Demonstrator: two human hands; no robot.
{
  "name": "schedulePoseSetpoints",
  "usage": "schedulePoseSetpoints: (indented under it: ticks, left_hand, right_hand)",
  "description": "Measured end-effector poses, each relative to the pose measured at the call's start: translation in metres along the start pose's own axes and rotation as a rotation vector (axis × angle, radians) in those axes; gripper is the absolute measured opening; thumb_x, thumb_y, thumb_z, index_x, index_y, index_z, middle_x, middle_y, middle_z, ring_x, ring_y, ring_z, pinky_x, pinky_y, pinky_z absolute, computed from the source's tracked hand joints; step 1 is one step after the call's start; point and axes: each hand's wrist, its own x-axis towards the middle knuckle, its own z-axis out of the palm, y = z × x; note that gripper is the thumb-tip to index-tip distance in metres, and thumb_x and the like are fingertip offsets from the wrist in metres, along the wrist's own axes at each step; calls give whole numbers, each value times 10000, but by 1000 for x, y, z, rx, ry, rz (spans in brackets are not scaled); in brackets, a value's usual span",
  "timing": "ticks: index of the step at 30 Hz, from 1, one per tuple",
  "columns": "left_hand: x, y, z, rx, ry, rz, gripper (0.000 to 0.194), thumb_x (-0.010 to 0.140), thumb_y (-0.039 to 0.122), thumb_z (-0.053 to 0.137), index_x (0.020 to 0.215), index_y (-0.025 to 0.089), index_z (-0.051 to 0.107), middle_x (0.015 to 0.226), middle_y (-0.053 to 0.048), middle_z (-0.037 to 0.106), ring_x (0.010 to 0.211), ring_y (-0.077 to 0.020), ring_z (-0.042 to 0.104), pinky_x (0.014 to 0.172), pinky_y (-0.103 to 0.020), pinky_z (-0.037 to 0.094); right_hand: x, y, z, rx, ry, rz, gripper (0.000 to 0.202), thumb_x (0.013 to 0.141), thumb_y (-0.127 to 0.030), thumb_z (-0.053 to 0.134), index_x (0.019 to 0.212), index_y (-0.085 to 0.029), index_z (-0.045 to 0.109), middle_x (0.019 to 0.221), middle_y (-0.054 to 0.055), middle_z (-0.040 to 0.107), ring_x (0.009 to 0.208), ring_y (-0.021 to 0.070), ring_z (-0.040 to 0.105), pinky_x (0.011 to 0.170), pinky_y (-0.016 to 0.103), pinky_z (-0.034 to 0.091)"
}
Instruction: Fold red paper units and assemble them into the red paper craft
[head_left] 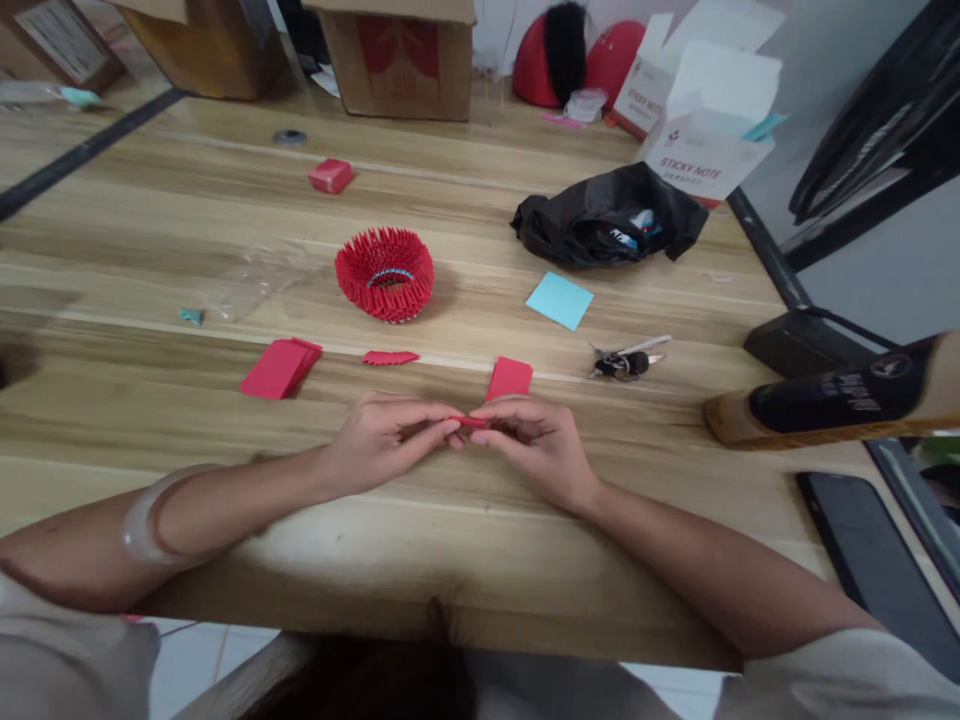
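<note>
Between my fingertips is a small folded strip of red paper (471,422). My left hand (397,435) pinches its left end, and my right hand (536,440) pinches the right end. Just beyond my right hand lies a stack of red paper slips (510,377). A row of folded red paper pieces (390,358) rests past my left hand, with another red paper stack (279,368) farther left. Behind them stands a round bowl (385,275) built of many pointed red paper pieces, with a light blue ring inside.
A blue sticky note (560,300), keys (628,360) and a black plastic bag (611,220) lie to the right. A bottle (825,395) and a phone (877,550) are near the right edge. A wrapped red block (330,176) and cardboard boxes (405,75) sit farther back.
</note>
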Motion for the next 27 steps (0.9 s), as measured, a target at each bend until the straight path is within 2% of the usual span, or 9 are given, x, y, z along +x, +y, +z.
schedulePoseSetpoints:
  ticks: [4,14,19,22,27]
  left_hand:
    - [-1,-1,0,-40,-6,-36,140,839,125,557,906,162,674,711,-2,739,602,-98,681,591,-146,548]
    - [-3,0,1,-3,-47,-2,142,840,115,556,882,168,682,726,-1,739,602,-87,670,570,-128,516]
    - [-2,-2,0,-141,-80,-103,136,832,134,571,894,150,691,738,-18,743,612,-103,675,590,-151,537]
    - [2,-1,-3,-252,-124,-175,173,859,156,531,821,139,700,743,-31,745,640,-115,685,611,-166,550]
    - [5,-1,-4,-307,-127,-218,227,883,181,503,775,126,695,708,-40,735,622,-116,675,606,-179,553]
  right_hand:
    - [2,-2,-2,-25,19,-32,88,736,-221,699,816,-220,737,792,31,726,729,143,664,679,264,534]
    - [2,-1,1,6,64,22,69,680,-242,747,693,-183,714,675,22,702,620,124,634,583,239,508]
    - [2,0,1,-46,76,30,97,686,-273,741,696,-179,718,672,26,707,611,126,630,577,242,508]
    - [3,-1,-1,-58,75,19,92,703,-271,727,751,-192,729,709,25,721,634,130,641,596,246,519]
    - [4,-3,-4,-52,37,-3,70,743,-252,696,788,-217,737,741,12,727,672,129,652,647,253,532]
